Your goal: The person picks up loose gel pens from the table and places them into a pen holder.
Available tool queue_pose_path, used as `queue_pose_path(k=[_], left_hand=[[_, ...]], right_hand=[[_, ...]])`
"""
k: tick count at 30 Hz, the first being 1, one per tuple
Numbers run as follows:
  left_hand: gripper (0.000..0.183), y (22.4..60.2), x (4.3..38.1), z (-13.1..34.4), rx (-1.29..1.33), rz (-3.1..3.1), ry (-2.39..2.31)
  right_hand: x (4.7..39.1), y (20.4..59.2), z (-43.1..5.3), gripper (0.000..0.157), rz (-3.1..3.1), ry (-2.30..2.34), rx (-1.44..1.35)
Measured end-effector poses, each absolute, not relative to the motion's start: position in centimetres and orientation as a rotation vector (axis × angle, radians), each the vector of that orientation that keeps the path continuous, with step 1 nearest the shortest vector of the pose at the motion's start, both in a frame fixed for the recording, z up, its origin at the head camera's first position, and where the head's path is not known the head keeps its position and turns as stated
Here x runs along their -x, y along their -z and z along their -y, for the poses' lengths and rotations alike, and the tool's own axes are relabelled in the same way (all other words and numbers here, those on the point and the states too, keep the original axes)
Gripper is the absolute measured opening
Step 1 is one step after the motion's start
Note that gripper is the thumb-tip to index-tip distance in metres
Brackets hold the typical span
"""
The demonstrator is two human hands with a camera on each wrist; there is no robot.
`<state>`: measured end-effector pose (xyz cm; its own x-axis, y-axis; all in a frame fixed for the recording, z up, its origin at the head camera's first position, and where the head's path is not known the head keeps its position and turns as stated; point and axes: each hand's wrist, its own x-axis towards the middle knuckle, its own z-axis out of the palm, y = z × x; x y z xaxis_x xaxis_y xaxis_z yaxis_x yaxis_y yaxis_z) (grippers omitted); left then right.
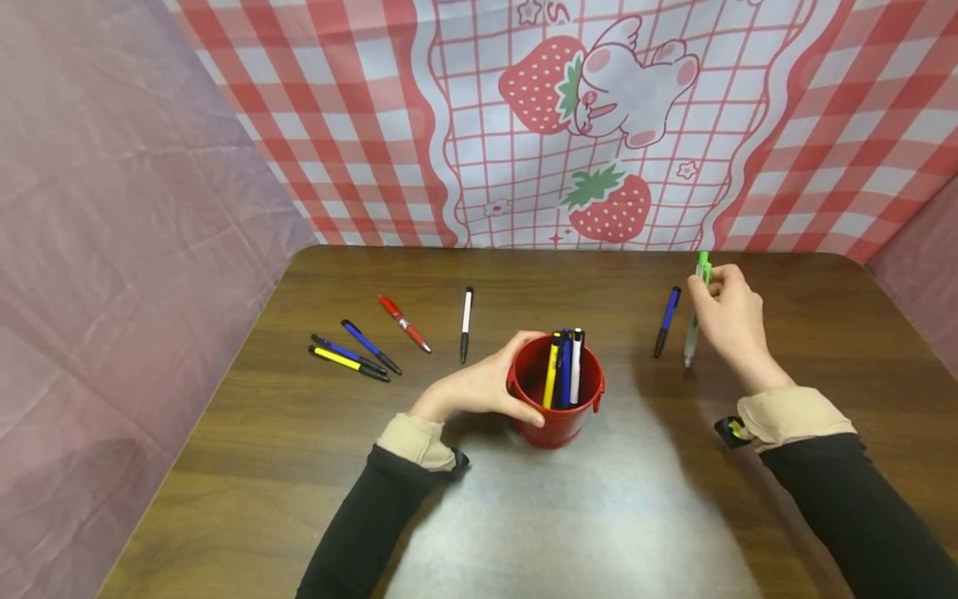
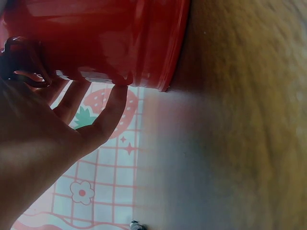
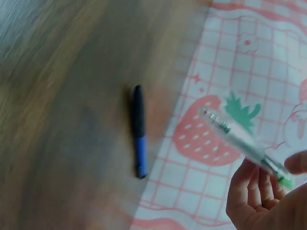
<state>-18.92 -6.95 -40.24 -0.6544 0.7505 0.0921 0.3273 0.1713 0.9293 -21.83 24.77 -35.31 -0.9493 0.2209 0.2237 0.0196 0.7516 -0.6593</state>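
Note:
My left hand grips the red bucket from its left side, thumb on the near wall and fingers around the far side. Inside the bucket stand a yellow pen, a blue pen and a white pen. Toward the back right, my right hand pinches a clear pen with green ends near its top. In the right wrist view this clear pen is off the table, tip pointing away from the fingers. A blue pen lies on the table just left of that hand.
On the table's left lie a red pen, a white pen, two blue pens and a yellow pen. A checked strawberry cloth hangs behind the wooden table. Pink fabric covers the left side.

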Motion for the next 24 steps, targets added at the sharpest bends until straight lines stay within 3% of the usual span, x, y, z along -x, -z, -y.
queue_pose_path(k=[14,24], left_hand=[[0.091,40.4,19.2,6.9,-1.024,-2.068,-1.492],[0.091,40.3,19.0,6.9,-1.022,-2.062,-1.482]], right_hand=[[19.4,32.3,-22.1,0.034,2.502,-1.081,0.095],[18.1,30.3,-19.7,0.01,2.286,-1.336,-0.052]])
